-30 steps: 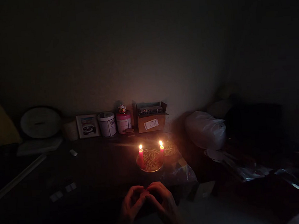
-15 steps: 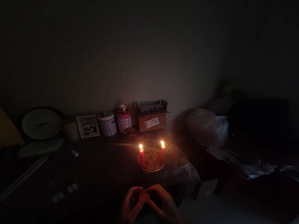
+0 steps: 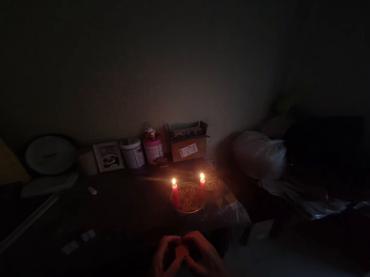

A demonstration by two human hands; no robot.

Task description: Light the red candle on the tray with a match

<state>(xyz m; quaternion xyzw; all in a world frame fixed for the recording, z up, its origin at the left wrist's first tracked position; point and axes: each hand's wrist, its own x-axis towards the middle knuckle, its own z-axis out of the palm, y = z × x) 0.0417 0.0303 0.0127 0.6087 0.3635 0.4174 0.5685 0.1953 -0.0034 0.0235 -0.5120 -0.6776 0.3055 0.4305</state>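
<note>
Head view: small reddish piece between both hands at near side of bench, likely kept there for candlelight in dim room; lit left candle and right candle upright at opposite sides of round dish, probably so wax drips onto it; cardboard box back by wall; left hand and right hand mirrored, fingers arched above, thumbs below, both pinching piece, wrists fading into dark
</note>
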